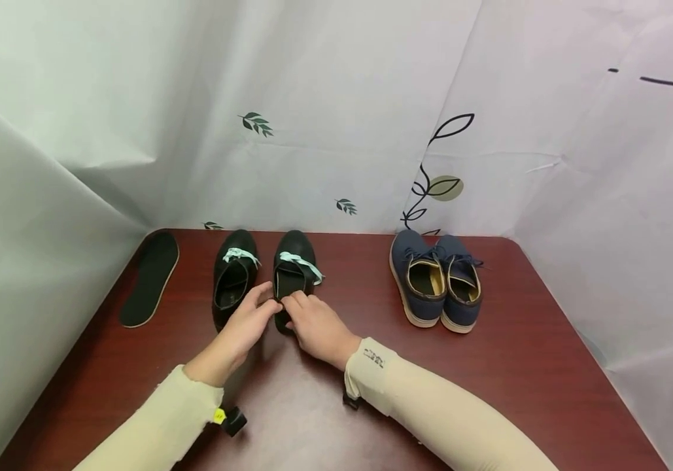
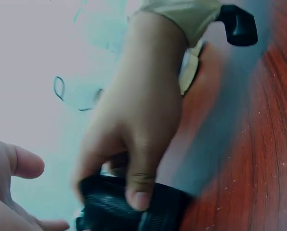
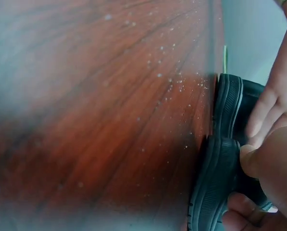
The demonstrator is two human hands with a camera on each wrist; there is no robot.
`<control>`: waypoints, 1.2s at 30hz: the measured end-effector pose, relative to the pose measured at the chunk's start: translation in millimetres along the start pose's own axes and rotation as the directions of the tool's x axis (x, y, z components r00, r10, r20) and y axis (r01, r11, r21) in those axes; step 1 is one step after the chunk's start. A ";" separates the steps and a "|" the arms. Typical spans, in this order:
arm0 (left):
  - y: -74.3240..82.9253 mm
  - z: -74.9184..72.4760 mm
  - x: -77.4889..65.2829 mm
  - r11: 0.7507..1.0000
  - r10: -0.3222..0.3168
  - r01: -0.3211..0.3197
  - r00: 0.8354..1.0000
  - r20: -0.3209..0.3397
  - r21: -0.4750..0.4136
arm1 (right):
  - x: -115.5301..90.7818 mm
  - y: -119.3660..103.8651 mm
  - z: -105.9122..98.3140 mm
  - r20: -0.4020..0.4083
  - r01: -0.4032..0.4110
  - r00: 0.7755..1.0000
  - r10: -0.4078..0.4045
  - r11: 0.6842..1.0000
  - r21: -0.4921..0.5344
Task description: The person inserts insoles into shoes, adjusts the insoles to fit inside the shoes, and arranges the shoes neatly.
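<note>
A black shoe with pale mint laces stands upright on the table, its toe toward the back wall. My right hand grips its heel; in the left wrist view the thumb of that hand lies on the outside of the black heel. My left hand is at the left side of the opening, fingers spread and loosely extended, fingertips right at the rim. Just left of it stands the matching black shoe, also with mint laces. My hands hide part of the gripped shoe's heel and opening.
A black insole with a light edge lies at the table's left. To the right stands a pair of navy shoes with tan soles, side by side. A white patterned curtain surrounds the back and sides of the reddish-brown table.
</note>
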State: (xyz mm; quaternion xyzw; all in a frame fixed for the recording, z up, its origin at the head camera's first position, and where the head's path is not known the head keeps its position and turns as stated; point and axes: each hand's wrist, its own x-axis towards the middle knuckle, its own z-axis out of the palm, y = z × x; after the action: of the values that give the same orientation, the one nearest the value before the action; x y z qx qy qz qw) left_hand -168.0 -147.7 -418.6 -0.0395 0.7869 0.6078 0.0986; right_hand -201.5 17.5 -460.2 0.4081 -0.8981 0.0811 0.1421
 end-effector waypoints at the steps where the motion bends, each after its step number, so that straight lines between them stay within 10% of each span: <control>1: 0.5 -3.1 -5.5 1.000 0.029 -0.029 1.000 0.001 0.003 | -0.2 -1.1 -0.6 0.007 -0.007 1.000 0.007 1.000 0.010; 6: 3.1 -24.6 -23.2 0.987 0.159 -0.160 0.985 -0.072 -0.012 | 3.8 -8.4 -10.9 0.015 -0.086 0.996 0.085 0.995 0.049; 12: 2.1 -54.9 -26.9 0.931 0.222 -0.280 0.944 -0.245 -0.233 | 16.6 -29.2 -25.3 -0.103 -0.070 0.992 0.068 0.997 -0.019; 25: -13.3 -77.7 -26.2 0.853 0.165 -0.313 0.921 -0.353 -0.418 | 54.2 -82.5 -26.2 0.050 -0.098 0.994 0.095 0.993 0.070; 31: -28.9 -87.9 -13.4 0.974 0.206 -0.227 0.915 -0.348 -0.023 | 74.2 -85.9 -6.0 0.198 -0.185 0.966 0.164 0.978 0.091; 33: -33.8 -90.1 -8.7 0.979 0.198 -0.170 0.923 -0.330 0.114 | 79.6 -84.5 0.0 0.219 -0.190 0.962 0.164 0.977 0.101; 36: -37.7 -95.6 -0.4 0.987 0.153 -0.132 0.942 -0.300 0.087 | 86.5 -82.0 5.8 0.226 -0.180 0.963 0.149 0.975 0.127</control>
State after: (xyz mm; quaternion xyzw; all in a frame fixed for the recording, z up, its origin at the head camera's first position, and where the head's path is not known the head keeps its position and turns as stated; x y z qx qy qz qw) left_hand -171.0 -249.7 -431.2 -0.0728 0.8131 0.5735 -0.0674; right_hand -194.8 -99.0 -435.4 0.3476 -0.9307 0.1137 0.0065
